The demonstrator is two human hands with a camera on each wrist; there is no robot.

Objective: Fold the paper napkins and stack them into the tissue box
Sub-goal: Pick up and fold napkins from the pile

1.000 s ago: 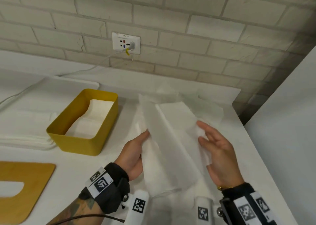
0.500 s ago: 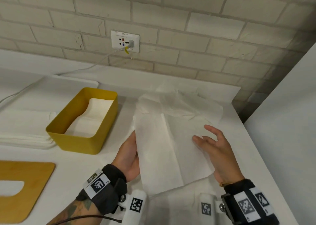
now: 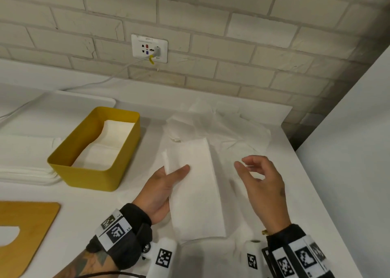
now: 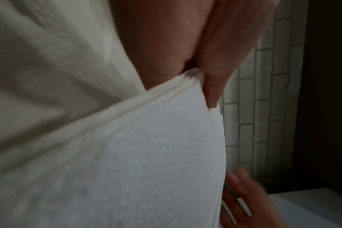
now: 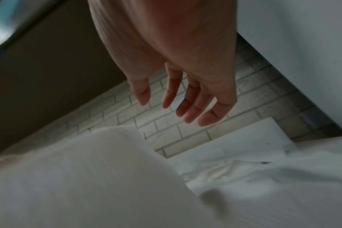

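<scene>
the left hand (image 3: 160, 190) is pinching the long folded white paper napkin (image 3: 195, 191) along its left edge, thumb lying on top, holding it above the white table (image 3: 135, 210). the right hand (image 3: 262, 188) is hovering just right of the napkin, fingers loosely spread and holding nothing. the open yellow tissue box (image 3: 84, 175) is sitting to the left, folded napkins lying inside. a pile of crumpled white napkins (image 3: 221, 127) is lying beyond the hands.

Bare white counter (image 3: 135, 195) lies open between the yellow rounded-rectangular tissue box (image 3: 88, 176) on the left and the long folded white paper napkin (image 3: 196, 189), while a rumpled heap of loose white napkins (image 3: 228, 129) crowds the counter behind, against the brick wall (image 3: 232, 45).
</scene>
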